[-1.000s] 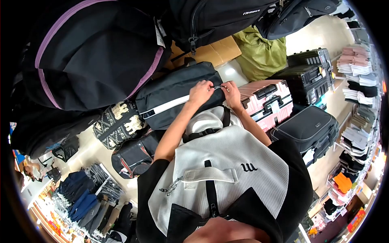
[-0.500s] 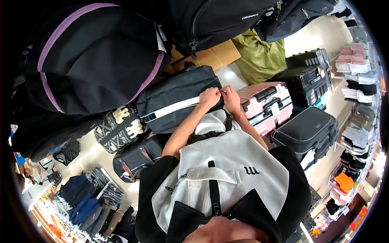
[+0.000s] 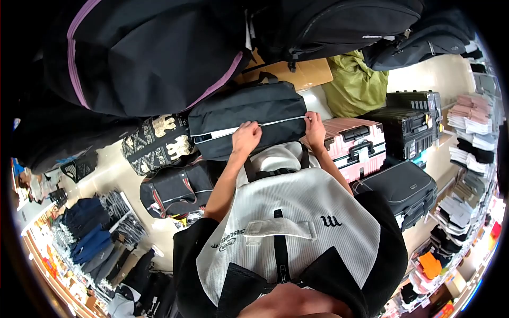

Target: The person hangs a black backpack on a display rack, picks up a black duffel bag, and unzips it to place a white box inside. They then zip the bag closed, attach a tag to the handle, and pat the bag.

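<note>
A dark duffel bag (image 3: 241, 103) lies in front of my body, with a zipper running along its top. Toward the left, the zipper gapes and something white (image 3: 216, 134) shows inside; to the right, its two edges are together. My left hand (image 3: 246, 137) is closed on the zipper partway along, seemingly at the zipper pull, which the fingers hide. At the bag's right end, my right hand (image 3: 315, 130) pinches the fabric by the zipper's end.
Large black bags hang close above. A pink suitcase (image 3: 350, 140), black cases (image 3: 408, 119) and a dark grey suitcase (image 3: 397, 185) stand right. An elephant-print bag (image 3: 159, 143) and another dark bag (image 3: 177, 188) lie left. Behind are a cardboard box (image 3: 302, 74) and an olive-green bag (image 3: 355, 85).
My left hand has slid left along the zipper, away from my right hand, and the white opening has become shorter. My right hand stays at the bag's right end.
</note>
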The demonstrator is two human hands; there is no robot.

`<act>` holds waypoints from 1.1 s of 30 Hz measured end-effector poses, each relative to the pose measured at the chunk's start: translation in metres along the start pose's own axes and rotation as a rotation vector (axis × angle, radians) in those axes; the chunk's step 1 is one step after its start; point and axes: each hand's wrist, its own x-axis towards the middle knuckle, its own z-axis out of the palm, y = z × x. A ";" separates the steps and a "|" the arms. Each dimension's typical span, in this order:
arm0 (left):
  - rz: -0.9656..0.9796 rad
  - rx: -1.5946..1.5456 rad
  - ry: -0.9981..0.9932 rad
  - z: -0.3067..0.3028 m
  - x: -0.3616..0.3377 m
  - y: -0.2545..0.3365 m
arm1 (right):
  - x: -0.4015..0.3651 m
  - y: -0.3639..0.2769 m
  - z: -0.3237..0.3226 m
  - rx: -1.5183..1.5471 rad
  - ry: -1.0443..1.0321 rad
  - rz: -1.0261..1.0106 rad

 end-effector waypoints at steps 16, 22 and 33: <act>-0.271 -0.073 0.309 -0.027 -0.043 -0.080 | 0.005 -0.110 0.033 -0.028 -0.252 -0.537; -0.301 -0.151 0.420 -0.020 -0.049 -0.080 | -0.020 -0.173 0.101 -0.181 -0.373 -0.733; -0.368 -0.013 0.475 -0.084 -0.096 -0.179 | -0.034 -0.171 0.125 -0.356 -0.230 -0.740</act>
